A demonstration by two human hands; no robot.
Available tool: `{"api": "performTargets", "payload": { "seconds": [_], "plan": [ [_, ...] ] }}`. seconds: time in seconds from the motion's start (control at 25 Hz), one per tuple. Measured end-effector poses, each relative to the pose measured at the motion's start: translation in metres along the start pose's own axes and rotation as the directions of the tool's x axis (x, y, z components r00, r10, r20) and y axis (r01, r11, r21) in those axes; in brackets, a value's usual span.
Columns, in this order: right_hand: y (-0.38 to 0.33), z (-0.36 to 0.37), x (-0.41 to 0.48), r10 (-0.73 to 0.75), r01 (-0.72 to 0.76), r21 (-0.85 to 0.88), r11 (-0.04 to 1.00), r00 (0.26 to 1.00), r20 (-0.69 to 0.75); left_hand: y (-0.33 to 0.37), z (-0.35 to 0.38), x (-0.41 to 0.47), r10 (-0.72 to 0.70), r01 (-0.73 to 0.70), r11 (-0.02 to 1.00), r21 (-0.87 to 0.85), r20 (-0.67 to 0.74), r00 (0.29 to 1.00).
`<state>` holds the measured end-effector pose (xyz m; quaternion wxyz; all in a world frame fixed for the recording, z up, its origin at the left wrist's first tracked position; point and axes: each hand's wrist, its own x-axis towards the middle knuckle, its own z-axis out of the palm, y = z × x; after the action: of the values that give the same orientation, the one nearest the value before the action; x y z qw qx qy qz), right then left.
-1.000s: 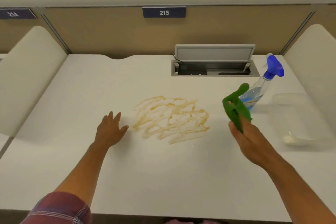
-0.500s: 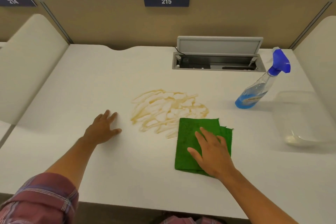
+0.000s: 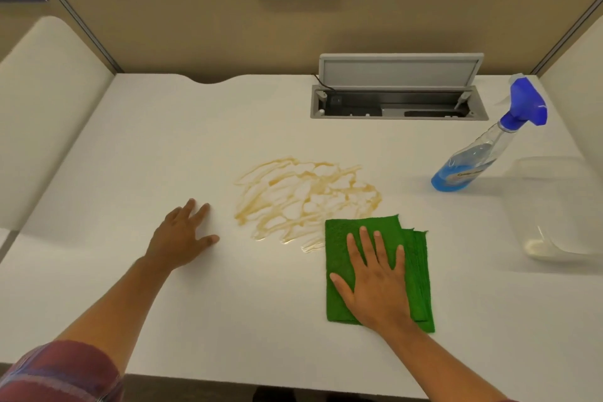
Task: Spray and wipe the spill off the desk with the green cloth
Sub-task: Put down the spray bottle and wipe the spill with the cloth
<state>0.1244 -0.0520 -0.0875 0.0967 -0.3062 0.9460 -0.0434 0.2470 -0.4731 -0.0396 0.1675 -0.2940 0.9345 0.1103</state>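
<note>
A brownish-yellow smeared spill [image 3: 306, 196] lies in the middle of the white desk [image 3: 195, 127]. The folded green cloth [image 3: 419, 271] lies flat on the desk at the spill's near right corner, its far left edge touching the smear. My right hand [image 3: 375, 277] presses flat on the cloth with fingers spread. My left hand [image 3: 182, 238] rests palm down on the bare desk just left of the spill, holding nothing. A clear spray bottle [image 3: 473, 160] with blue liquid and a blue trigger head stands at the right, apart from both hands.
A clear plastic container [image 3: 554, 206] sits at the right edge, near the bottle. An open grey cable box [image 3: 398, 101] with its lid up is set into the desk's back. Padded dividers flank both sides, and a tan partition closes the back.
A second ago my right hand held the cloth bunched in the air near the bottle. It came down and spread the cloth flat by the spill. My left hand stayed put.
</note>
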Motion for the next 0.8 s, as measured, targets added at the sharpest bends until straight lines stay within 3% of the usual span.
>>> {"api": "performTargets", "payload": {
  "seconds": [0.24, 0.48, 0.68, 0.8],
  "plan": [
    [0.028, -0.02, 0.081, 0.19, -0.191, -0.037, 0.981, 0.981, -0.03, -0.008, 0.0, 0.008, 0.049, -0.045, 0.998, 0.038, -0.091, 0.995],
    [-0.015, -0.032, 0.155, 0.259, -0.259, 0.021, 0.966, 0.966, -0.013, -0.009, 0.003, 0.01, 0.061, -0.059, 0.998, 0.021, -0.107, 0.992],
    [-0.067, -0.004, 0.106, 0.073, -0.074, -0.039, 0.996, 0.996, -0.046, -0.01, -0.011, 0.017, 0.104, -0.103, 0.995, 0.013, -0.108, 0.989],
    [-0.052, 0.01, 0.062, 0.17, -0.174, -0.049, 0.983, 0.982, -0.081, -0.03, -0.037, 0.04, 0.124, -0.126, 0.992, -0.014, -0.077, 0.989]
  ]
}}
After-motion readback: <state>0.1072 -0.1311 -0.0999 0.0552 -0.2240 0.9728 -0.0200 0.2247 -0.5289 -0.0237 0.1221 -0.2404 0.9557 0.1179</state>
